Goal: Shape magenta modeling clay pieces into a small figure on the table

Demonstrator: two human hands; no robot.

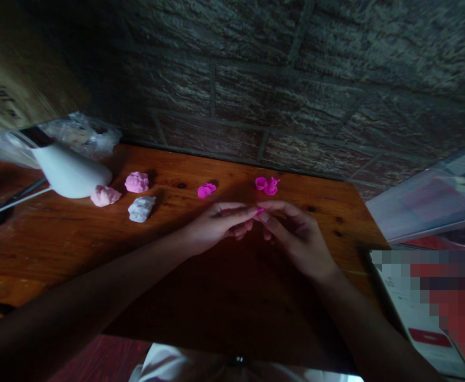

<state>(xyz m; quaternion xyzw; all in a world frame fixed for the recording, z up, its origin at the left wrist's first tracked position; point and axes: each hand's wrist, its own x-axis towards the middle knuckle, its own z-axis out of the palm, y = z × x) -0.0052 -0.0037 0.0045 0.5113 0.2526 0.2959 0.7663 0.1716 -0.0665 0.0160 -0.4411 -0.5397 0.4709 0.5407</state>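
Observation:
A tiny bit of magenta modelling clay [260, 210] is pinched between the fingertips of both hands, above the wooden table. My left hand [230, 220] closes its thumb and fingers on it from the left. From the right, the thumb and forefinger of my right hand [296, 231] grip the same piece. Just beyond the hands stands a small shaped magenta clay piece [270, 185], with a rounded cup-like part at its left. A rough magenta clay lump [207, 190] lies to the left of it.
Farther left lie two pale pink clay lumps [137, 182] and a white clay lump [141, 209]. Behind them are a white bottle-shaped object [71, 171], a clear plastic bag [85, 135] and a cardboard box [21, 63]. A brick-patterned wall [240, 90] borders the wooden table [65, 239].

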